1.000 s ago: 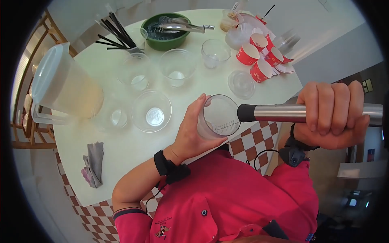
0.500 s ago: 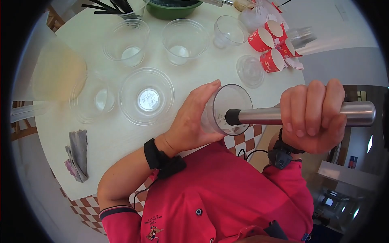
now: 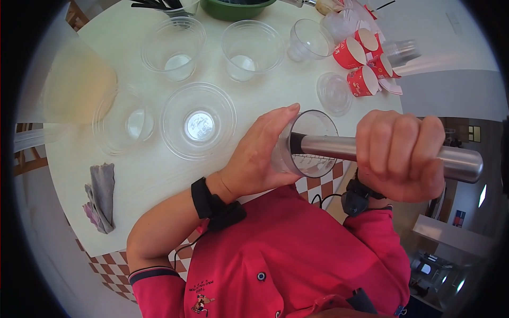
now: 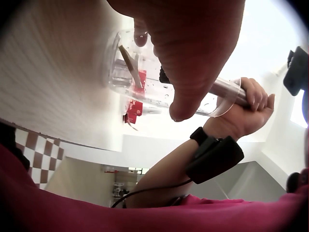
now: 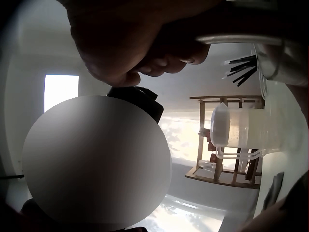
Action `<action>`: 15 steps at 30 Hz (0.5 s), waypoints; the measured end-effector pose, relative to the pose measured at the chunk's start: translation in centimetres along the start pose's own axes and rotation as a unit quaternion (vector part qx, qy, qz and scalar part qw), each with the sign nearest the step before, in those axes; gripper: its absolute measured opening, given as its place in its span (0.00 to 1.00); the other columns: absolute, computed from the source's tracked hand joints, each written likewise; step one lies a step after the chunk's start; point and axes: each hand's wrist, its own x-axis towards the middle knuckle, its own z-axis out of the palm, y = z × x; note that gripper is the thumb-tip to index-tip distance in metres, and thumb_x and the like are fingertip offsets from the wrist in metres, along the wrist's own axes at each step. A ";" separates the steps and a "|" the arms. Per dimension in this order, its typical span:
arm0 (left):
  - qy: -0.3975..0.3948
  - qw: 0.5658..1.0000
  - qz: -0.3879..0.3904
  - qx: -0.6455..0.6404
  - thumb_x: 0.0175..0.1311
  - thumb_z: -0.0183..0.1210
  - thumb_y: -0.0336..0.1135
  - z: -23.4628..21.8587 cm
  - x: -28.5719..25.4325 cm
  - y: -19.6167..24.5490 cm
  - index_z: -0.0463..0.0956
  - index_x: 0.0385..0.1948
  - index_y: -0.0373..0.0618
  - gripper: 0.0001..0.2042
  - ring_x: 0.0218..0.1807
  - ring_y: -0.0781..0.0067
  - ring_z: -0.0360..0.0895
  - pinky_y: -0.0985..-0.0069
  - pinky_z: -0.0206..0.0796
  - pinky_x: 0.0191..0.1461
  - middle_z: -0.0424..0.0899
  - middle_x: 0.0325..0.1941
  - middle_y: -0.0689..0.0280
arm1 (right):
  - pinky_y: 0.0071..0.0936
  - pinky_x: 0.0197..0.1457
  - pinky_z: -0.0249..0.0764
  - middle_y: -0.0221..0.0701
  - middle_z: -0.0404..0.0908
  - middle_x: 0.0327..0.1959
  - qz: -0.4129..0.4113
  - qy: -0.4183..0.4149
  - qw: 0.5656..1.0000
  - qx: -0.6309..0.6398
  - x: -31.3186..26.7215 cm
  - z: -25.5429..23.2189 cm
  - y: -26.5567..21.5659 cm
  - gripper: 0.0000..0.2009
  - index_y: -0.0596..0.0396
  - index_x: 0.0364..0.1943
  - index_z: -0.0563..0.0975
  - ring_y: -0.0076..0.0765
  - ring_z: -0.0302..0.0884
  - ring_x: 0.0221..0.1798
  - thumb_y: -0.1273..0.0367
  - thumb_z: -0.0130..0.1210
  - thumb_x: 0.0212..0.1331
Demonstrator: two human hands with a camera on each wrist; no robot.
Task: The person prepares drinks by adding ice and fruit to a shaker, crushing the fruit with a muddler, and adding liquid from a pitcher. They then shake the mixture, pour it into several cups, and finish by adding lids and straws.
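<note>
My left hand (image 3: 257, 153) grips a clear measuring cup (image 3: 317, 124) with printed marks, thumb and fingers around its side. In the left wrist view, drops cling to the cup's wall and a pale flat strip (image 4: 129, 63) shows through it near the base. My right hand (image 3: 400, 153) curls around a steel muddler (image 3: 331, 148) with a black tip. That black tip (image 3: 297, 143) is inside the cup, below the rim. The left hand's fingers hide part of the cup in the left wrist view. In the right wrist view, the right hand (image 5: 125, 43) is dark.
Several clear plastic cups (image 3: 225, 110) stand across the table. A pitcher (image 3: 79, 95) of pale liquid is at the left, above a grey cloth (image 3: 102, 193). Red paper cups (image 3: 362, 81) and a clear lid (image 3: 334, 94) lie at the right. A green basin (image 3: 236, 10) and black straws (image 3: 159, 4) are at the back.
The muddler's black tip has gone from beside the cup's rim to inside the cup, deeper than half a second ago. The head view has shifted, cutting off the basin and straws.
</note>
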 end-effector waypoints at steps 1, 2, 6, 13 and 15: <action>0.000 1.000 0.001 0.003 0.36 0.82 0.34 0.0 0.0 0.0 0.51 0.74 0.41 0.58 0.71 0.46 0.67 0.57 0.60 0.74 0.65 0.72 0.48 | 0.16 0.21 0.64 0.16 0.69 0.17 -0.011 -0.009 1.000 0.001 0.1 0.1 -0.1 0.15 0.43 0.22 0.65 0.16 0.61 0.15 0.63 0.56 0.67; -0.001 1.000 0.001 0.006 0.36 0.82 0.34 -0.1 0.0 0.0 0.51 0.74 0.42 0.58 0.71 0.46 0.67 0.57 0.60 0.74 0.65 0.72 0.48 | 0.16 0.21 0.64 0.16 0.69 0.17 -0.022 -0.018 1.000 0.002 0.1 0.3 -0.3 0.16 0.43 0.22 0.65 0.16 0.61 0.15 0.63 0.56 0.67; 0.021 1.000 -0.006 -0.018 0.37 0.78 0.30 0.2 0.2 0.2 0.57 0.71 0.42 0.52 0.69 0.44 0.68 0.58 0.63 0.72 0.68 0.70 0.51 | 0.17 0.20 0.64 0.17 0.69 0.17 0.006 0.002 1.000 -0.026 -0.5 1.6 2.0 0.15 0.43 0.22 0.65 0.16 0.60 0.15 0.64 0.57 0.65; 0.000 1.000 -0.006 -0.003 0.36 0.82 0.33 0.0 0.1 0.1 0.52 0.74 0.42 0.57 0.71 0.46 0.67 0.58 0.60 0.74 0.65 0.72 0.48 | 0.20 0.22 0.63 0.21 0.71 0.18 -0.079 -0.022 0.997 0.009 0.2 -0.5 -0.7 0.12 0.47 0.24 0.67 0.20 0.63 0.16 0.67 0.57 0.63; -0.001 1.000 -0.002 0.009 0.36 0.82 0.34 -0.1 0.2 0.1 0.52 0.73 0.42 0.57 0.71 0.46 0.67 0.58 0.60 0.74 0.66 0.71 0.48 | 0.22 0.23 0.64 0.23 0.72 0.19 -0.083 -0.031 0.996 0.003 0.1 -0.7 -1.4 0.11 0.48 0.25 0.68 0.22 0.64 0.17 0.69 0.58 0.62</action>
